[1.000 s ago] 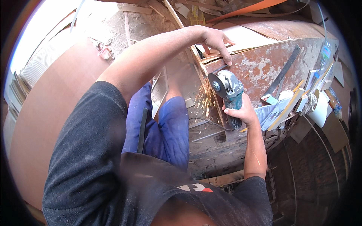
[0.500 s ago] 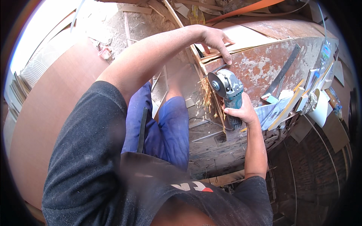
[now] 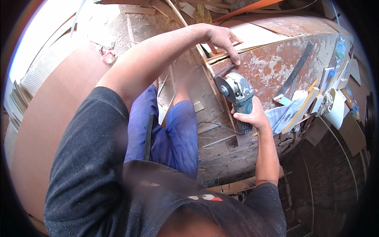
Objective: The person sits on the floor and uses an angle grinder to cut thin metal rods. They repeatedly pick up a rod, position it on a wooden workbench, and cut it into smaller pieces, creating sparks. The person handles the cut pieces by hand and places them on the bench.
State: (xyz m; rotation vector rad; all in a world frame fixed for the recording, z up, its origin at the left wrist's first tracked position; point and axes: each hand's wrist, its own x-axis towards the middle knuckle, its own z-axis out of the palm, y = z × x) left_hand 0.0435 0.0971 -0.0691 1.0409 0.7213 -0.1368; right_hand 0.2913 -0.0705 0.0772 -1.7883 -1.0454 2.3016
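Observation:
My right hand is wrapped round the teal body of an angle grinder. Its dark cutting disc stands at the near wooden edge of a worn brown workbench, and no sparks show at the disc. My left hand reaches over the bench corner with its fingers apart. One fingertip presses down by the end of a thin dark metal bar, which lies across the bench edge just beyond the grinder. Part of the bar is hidden behind the grinder's head.
Farther along the bench lies a long dark metal strip. Wood offcuts and a plastic bag crowd its right side. A large brown sheet stands to my left. Scraps litter the ground, and an orange strap stretches across the top.
The sparks that sprayed from the disc have stopped. The grinder has shifted slightly to the left, its disc now close to the bench edge. My left hand stays by the bar.

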